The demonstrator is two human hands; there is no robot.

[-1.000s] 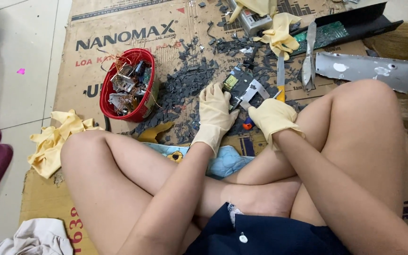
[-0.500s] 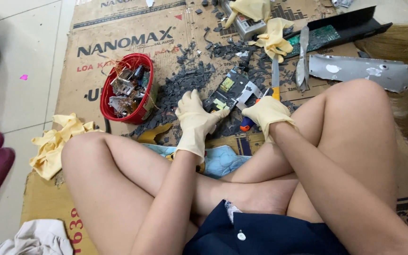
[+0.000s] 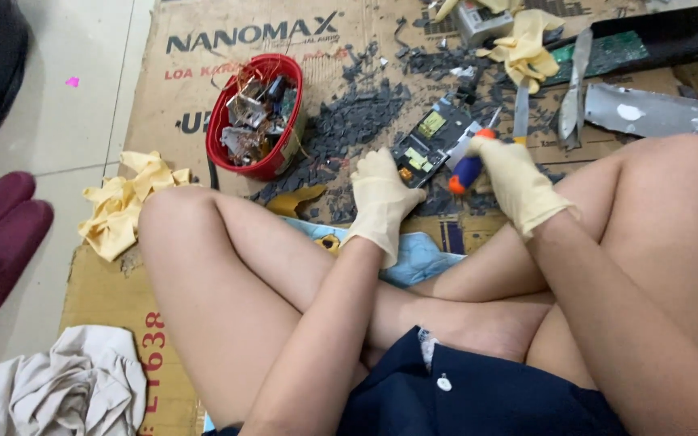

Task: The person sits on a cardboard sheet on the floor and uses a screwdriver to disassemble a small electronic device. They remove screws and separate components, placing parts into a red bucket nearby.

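Head view: a circuit board (image 3: pixel 434 139) on the cardboard (image 3: pixel 203 73) is pressed down by the gloved left hand (image 3: pixel 379 198), fingers together. A blue-orange-handled tool (image 3: pixel 468 165) is gripped by the right hand (image 3: pixel 516 179).

The floor (image 3: pixel 66 121) is laid with pale, glossy tiles, their thin grout lines running across the left part of the view. Flattened brown cardboard (image 3: pixel 163 105) with printed lettering covers most of it, spreading from the top edge down to the bottom left, where a worn corner is torn. Light is even and soft, with faint sheen on the tiles and no hard shadows. A small pink scrap (image 3: pixel 73 81) lies on the bare tile near the top left. No walls, windows or furniture show from this downward view.
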